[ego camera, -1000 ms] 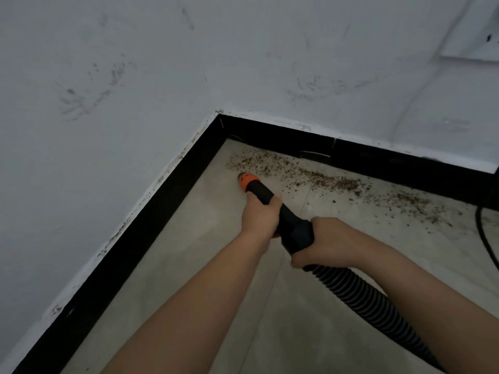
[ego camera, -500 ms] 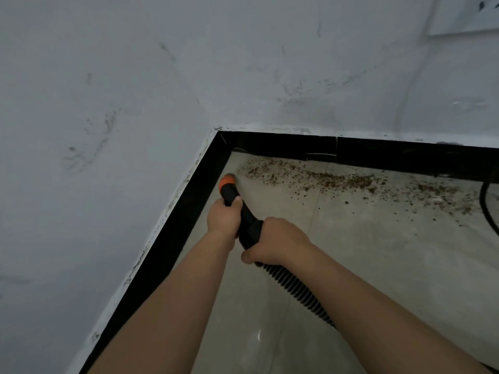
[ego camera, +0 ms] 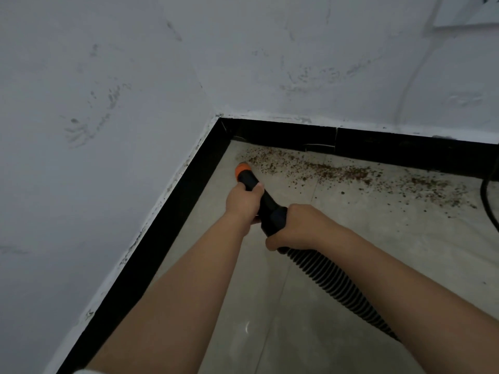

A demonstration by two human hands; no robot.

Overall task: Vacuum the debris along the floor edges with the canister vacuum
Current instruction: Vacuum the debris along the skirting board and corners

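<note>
A dim room corner is seen from above, where two scuffed white plaster walls (ego camera: 113,76) meet above a glossy black skirting board (ego camera: 172,211). A black plastic vacuum nozzle tipped with an orange ring (ego camera: 249,179) is held low over the pale grey tiled floor (ego camera: 364,252), with the orange tip near the corner and just beside the left end of the dirt. The left hand (ego camera: 243,203) is wrapped closed around the nozzle a little behind the tip. The right hand (ego camera: 299,228) is curled tightly around the thicker black collar further back, where the black ribbed flexible hose (ego camera: 340,287) joins and trails away towards the lower right. A band of brown crumbly debris (ego camera: 334,171) is spread along the foot of the far wall, thinning out towards the right. A black cable (ego camera: 486,201) is looped on the floor at the right edge. The canister itself is not in view.

The step in hand is judged to be the start of the pass along the far wall, since most of the debris is not yet collected. For the next move, the tip would need to be kept low and drawn rightwards along the skirting, with the loose cable avoided.
</note>
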